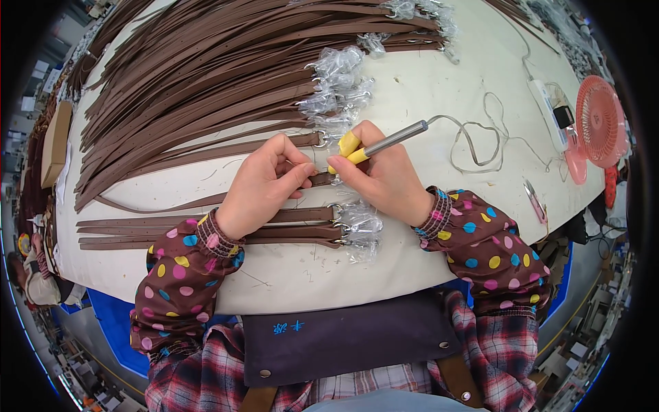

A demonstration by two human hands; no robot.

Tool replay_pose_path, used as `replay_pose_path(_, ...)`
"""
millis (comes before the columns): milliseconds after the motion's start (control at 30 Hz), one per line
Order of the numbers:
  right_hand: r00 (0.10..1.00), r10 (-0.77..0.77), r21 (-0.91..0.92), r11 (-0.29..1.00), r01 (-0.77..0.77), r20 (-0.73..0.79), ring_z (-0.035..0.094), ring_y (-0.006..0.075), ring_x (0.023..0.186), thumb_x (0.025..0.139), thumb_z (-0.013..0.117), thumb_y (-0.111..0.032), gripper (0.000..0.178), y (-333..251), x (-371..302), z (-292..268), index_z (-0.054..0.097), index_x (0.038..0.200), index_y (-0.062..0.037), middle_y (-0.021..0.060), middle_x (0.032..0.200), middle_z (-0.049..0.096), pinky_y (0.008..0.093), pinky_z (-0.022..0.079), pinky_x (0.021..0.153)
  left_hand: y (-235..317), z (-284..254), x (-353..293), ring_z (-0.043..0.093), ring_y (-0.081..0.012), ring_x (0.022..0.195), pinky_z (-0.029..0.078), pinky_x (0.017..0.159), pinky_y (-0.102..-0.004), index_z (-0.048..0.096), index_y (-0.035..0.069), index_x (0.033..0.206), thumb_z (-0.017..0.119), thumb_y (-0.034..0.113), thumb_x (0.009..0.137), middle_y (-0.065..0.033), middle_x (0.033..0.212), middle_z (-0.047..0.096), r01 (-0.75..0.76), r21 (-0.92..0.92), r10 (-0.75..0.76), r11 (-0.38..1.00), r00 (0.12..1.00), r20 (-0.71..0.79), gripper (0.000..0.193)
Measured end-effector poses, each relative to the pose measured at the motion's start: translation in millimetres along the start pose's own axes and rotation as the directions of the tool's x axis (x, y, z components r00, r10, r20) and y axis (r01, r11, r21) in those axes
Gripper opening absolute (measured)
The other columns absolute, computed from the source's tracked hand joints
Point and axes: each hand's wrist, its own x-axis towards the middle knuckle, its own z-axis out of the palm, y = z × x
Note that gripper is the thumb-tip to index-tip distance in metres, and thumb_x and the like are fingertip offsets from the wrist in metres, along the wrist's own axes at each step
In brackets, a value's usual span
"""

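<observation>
My right hand [392,177] is closed around a corded pen-shaped tool [396,137] with a grey metal rear and yellow wrapping near the grip. Its working tip is hidden by my fingers. Opposite it, my left hand [261,184] has thumb and fingers pinched at the end of a brown strap [321,180]; exactly how they grip it is partly hidden. The strap runs left across the table beneath that hand. Just above lies another brown strap with a metal ring [320,139] at its end. Below my left hand, several straps [295,233] end in metal hardware wrapped in clear plastic [362,230].
A large pile of brown straps [206,89] covers the far left of the white table [412,268], plastic-wrapped ends to the right. The tool's cable [473,154] loops rightward. A power strip [548,113], pink fan [600,123] and small snips [534,201] lie at the right.
</observation>
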Motion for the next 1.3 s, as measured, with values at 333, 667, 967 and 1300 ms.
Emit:
replay_pose_path(333,0.919,-0.313,-0.377,0.843,0.385,0.238,0.054,0.0282,0.072,0.075,0.070,-0.012,0.026,-2,-9,-28,0.055,0.096,-0.0074,0.0080,0.076,0.055,0.0360,0.045,0.065,4,5,-9,0.061,-0.0204,0.075,0.048,0.065,-0.0318,0.055,0.008,0.098,0.075,0.021,0.074,-0.0045,0.089,0.059,-0.225,0.682,0.284,0.696,0.959,0.027,0.034)
replay_pose_path(667,0.924,-0.303,-0.242,0.902,0.357,0.234,0.056,0.0313,0.074,0.074,0.065,-0.002,0.024,5,-9,-20,0.052,0.093,-0.0062,0.0115,0.081,0.055,0.0375,0.046,0.064,18,1,1,0.055,-0.0174,0.066,0.045,0.060,-0.0287,0.057,0.006,0.085,0.074,0.023,0.075,-0.0036,0.077,0.059,-0.123,0.685,0.121,0.718,0.991,0.052,0.026)
replay_pose_path(967,0.974,-0.156,-0.143,0.973,0.180,0.166,0.058,0.0284,0.071,0.076,0.065,-0.001,0.019,0,-9,-21,0.053,0.091,-0.0032,0.0125,0.080,0.057,0.0331,0.047,0.064,7,-17,2,0.049,-0.0130,0.070,0.043,0.064,-0.0245,0.060,0.003,0.098,0.066,0.010,0.080,-0.0034,0.083,0.058,-0.216,0.565,0.247,0.797,0.969,0.022,0.020)
replay_pose_path(1300,0.982,-0.147,-0.130,0.978,0.163,0.122,0.058,0.0251,0.068,0.079,0.066,-0.002,0.018,0,-8,-21,0.053,0.091,-0.0025,0.0118,0.078,0.057,0.0308,0.047,0.062,9,-8,-8,0.057,-0.0280,0.088,0.046,0.076,-0.0356,0.057,0.006,0.101,0.068,0.013,0.078,-0.0083,0.089,0.060,-0.437,0.764,0.415,0.474,0.877,0.245,0.026)
